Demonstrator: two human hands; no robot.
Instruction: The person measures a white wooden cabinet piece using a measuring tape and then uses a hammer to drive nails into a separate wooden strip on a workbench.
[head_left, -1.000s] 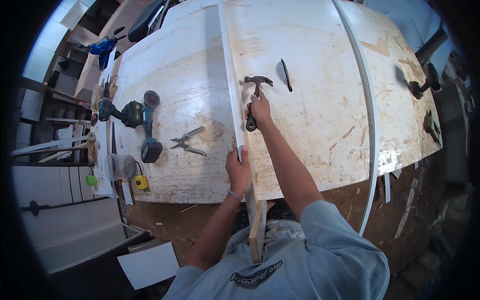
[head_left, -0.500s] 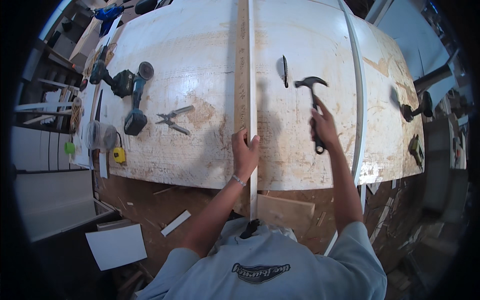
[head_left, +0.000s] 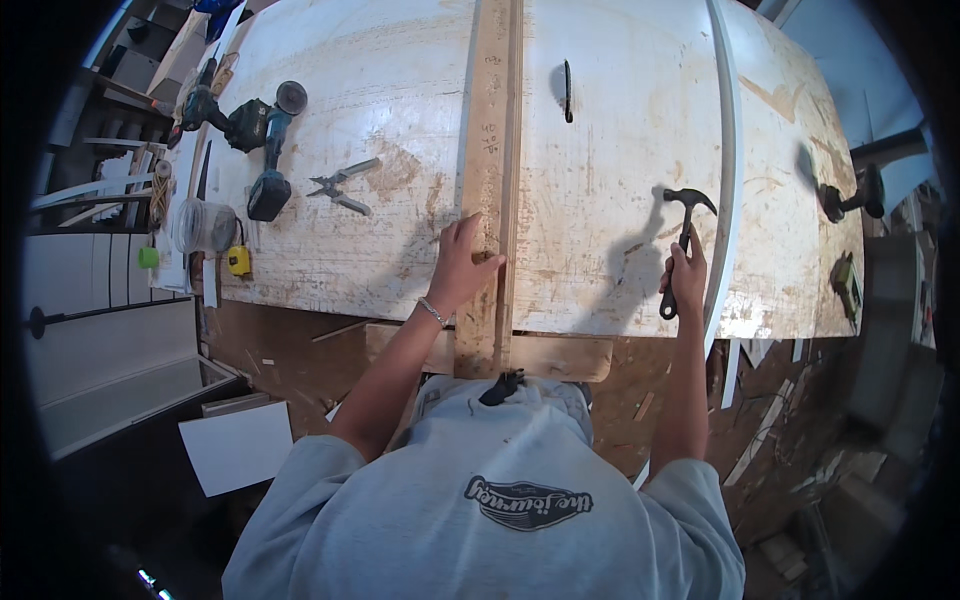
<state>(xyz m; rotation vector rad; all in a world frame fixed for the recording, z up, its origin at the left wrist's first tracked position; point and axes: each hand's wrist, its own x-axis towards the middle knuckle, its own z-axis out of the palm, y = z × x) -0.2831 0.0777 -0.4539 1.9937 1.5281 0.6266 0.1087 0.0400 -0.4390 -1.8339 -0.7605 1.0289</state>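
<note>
My left hand (head_left: 463, 268) rests on the long pale wooden board (head_left: 486, 120) lying lengthwise across the table, its fingers apart. At the board's near end, a shorter crosswise plank (head_left: 575, 360) shows beyond the table's front edge. My right hand (head_left: 683, 272) is closed round the black handle of a claw hammer (head_left: 690, 198), held over the table to the right of the board. A long white strip (head_left: 728, 140) lies just right of the hammer. A thin black object (head_left: 567, 92) lies farther back between board and strip.
The worn white tabletop (head_left: 610, 150) holds a cordless grinder (head_left: 272, 150), a drill (head_left: 200, 105), pliers (head_left: 340, 187), a yellow tape measure (head_left: 238, 258), a coil in a clear container (head_left: 205, 230) and a black tool (head_left: 850, 195). Offcuts (head_left: 235, 445) litter the floor.
My right hand has carried the hammer rightward from the board. The board has turned from on edge to flat. My left hand has moved up and left along it, its fingers loosening.
</note>
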